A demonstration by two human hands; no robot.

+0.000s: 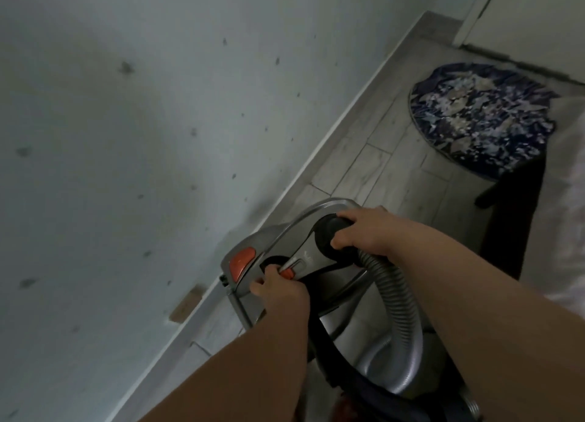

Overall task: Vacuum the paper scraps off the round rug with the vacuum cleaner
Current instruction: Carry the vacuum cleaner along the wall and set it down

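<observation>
The left hand point(278, 287) has its fingers curled over the carrying handle point(285, 265) on top of the vacuum cleaner point(285, 238), thumb beside a small orange slider. The right hand point(364, 231) grips the black collar point(330, 235) where the ribbed grey hose point(403, 311) enters the body. Both forearms reach forward and down from six o'clock, the right a little further out. The hose loops back towards five o'clock.

The machine stands on the tiled floor point(361, 171) close to the wall point(126, 137) at nine o'clock. Its long axis seems to follow the skirting, seven to one o'clock.

The round rug point(449, 73) lies well apart from the hands, between one and two o'clock, thick with pale paper scraps point(459, 127). The right hand is the nearer one. A dark piece of furniture point(519, 206) overlaps the rug's near edge, so the cleaner probably has to be carried or pulled forward along the wall first.
</observation>
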